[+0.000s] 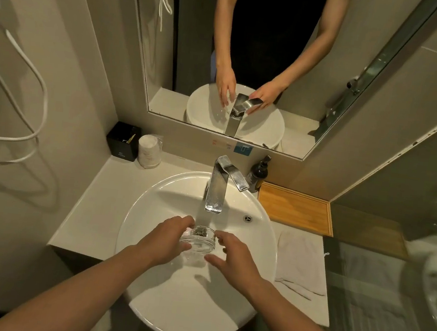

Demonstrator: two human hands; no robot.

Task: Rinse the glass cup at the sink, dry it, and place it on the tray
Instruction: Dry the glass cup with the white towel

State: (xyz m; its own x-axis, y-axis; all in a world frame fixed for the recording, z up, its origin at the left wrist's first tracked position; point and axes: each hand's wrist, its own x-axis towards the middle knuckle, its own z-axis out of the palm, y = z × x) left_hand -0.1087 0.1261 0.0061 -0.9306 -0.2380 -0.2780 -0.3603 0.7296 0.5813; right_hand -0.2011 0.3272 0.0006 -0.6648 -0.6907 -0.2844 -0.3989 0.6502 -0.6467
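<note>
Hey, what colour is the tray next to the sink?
The tray is a light honey-brown wood tone, shown best in the head view.

Nothing properly readable tbh. Small blue square sticker (pixel 243 148) under mirror (pixel 286 113): white tap-like symbol only. Faded red-orange sticker (pixel 220 143) beside it: print too blurry. Black square box (pixel 123 141) on pale counter (pixel 94 194): tiny pale logo, illegible. Dark pump bottle (pixel 258 174) label: same.

Glass cup (pixel 198 240): one. Sink (pixel 159 194): one. Faucet (pixel 216 189): one. Wooden tray (pixel 293 208): one. Towel (pixel 299 259): one. Pump bottle (pixel 259 174): one. Black box (pixel 123 141): one. Hands: two, left hand (pixel 168 237), right hand (pixel 234 258).
</note>
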